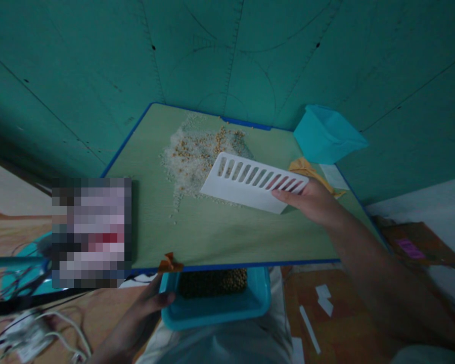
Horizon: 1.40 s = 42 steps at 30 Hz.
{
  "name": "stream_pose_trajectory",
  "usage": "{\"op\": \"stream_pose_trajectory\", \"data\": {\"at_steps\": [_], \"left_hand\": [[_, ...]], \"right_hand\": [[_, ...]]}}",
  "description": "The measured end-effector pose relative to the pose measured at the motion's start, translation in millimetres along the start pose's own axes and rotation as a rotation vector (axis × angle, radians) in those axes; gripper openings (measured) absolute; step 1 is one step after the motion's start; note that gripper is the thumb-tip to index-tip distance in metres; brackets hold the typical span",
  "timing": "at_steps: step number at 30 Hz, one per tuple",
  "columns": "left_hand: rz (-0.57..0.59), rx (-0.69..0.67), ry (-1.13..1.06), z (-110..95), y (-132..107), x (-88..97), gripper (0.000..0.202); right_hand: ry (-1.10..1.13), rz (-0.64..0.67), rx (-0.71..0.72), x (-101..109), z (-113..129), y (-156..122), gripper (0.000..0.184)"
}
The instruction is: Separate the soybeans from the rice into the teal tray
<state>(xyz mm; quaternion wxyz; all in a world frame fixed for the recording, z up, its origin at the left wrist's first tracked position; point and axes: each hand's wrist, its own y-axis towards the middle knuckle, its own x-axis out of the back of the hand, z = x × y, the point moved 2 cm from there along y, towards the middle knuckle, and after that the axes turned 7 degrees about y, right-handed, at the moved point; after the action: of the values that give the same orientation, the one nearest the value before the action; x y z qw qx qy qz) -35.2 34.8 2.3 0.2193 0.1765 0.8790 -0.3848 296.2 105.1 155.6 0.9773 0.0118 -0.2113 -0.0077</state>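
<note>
Gripping one end of a white slotted plate, the right hand reaches in over the right half of the table. Thumb pressed on the near face, fingers behind, some showing through the slots; the plate is pinched between them. Plate stands tilted, long solid side toward the near edge, its far end against or just in front of the grain pile. Pile: whitish grains mixed with tan beads, spread left of centre toward the far edge, with a thin trail of strays toward the near edge.

Left hand below the near edge, thumb hooked over the left rim of a blue tub, clasping it; other fingers mostly hidden. Tub holds dark and tan beads. Orange tape on the near edge, left part. Turquoise bin at the far right corner; orange cloth just beside it.
</note>
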Motion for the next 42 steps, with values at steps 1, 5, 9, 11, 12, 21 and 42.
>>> {"op": "stream_pose_trajectory", "data": {"at_steps": [1, 5, 9, 11, 12, 21, 42], "left_hand": [[0.001, 0.0, 0.0, -1, 0, -0.5, 0.026], [0.011, -0.002, 0.001, -2, -1, -1.7, 0.043], [0.004, -0.009, 0.007, -2, -1, -0.2, 0.044], [0.002, -0.009, -0.001, -1, -1, 1.0, 0.041], [-0.004, -0.008, -0.006, 0, -1, 1.7, 0.04], [0.014, -0.013, -0.011, 1, 2, 0.2, 0.042], [0.03, -0.011, -0.041, 5, 2, 1.8, 0.048]], "right_hand": [[0.0, -0.007, 0.0, 1, 0, 0, 0.02], [0.033, -0.068, -0.008, 8, -9, 5, 0.022], [0.123, -0.1, -0.017, 17, -28, 17, 0.026], [0.169, -0.101, -0.037, 21, -35, 21, 0.028], [0.186, -0.103, -0.056, 22, -37, 22, 0.028], [0.342, -0.128, -0.194, 19, -45, 23, 0.026], [0.565, -0.064, -0.346, -3, -30, 22, 0.033]]}}
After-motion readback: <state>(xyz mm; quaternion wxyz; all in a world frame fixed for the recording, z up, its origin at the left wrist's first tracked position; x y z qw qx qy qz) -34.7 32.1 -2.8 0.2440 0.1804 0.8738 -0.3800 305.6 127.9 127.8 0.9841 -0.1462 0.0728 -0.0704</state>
